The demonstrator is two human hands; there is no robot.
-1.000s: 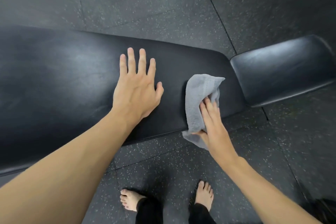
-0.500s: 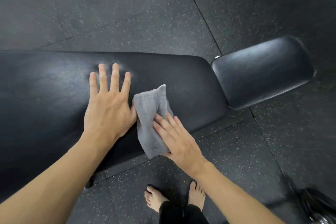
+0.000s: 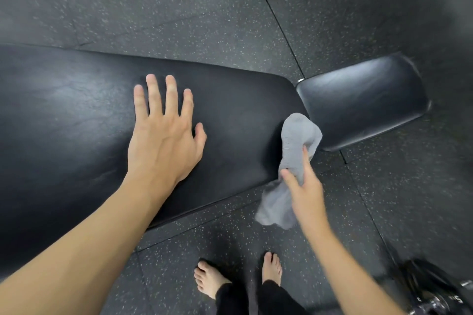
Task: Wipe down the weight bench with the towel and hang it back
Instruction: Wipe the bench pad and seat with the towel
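Note:
The black padded weight bench (image 3: 76, 120) runs across the view from the left, with its separate seat pad (image 3: 363, 102) at the right. My left hand (image 3: 163, 135) lies flat on the long pad, fingers spread, holding nothing. My right hand (image 3: 304, 186) grips a grey towel (image 3: 294, 146) at the right end of the long pad, by the gap to the seat pad. The towel's upper part rests on the pad's near corner; its lower part hangs off the near edge.
Dark speckled rubber floor tiles (image 3: 204, 7) surround the bench. My bare feet (image 3: 212, 281) stand on the floor just in front of it. A dark object with metal parts (image 3: 435, 291), possibly a dumbbell, lies at the bottom right corner.
My right hand has swept the towel rightwards from beside my left hand to the right end of the long pad. My left hand has stayed flat on the pad.

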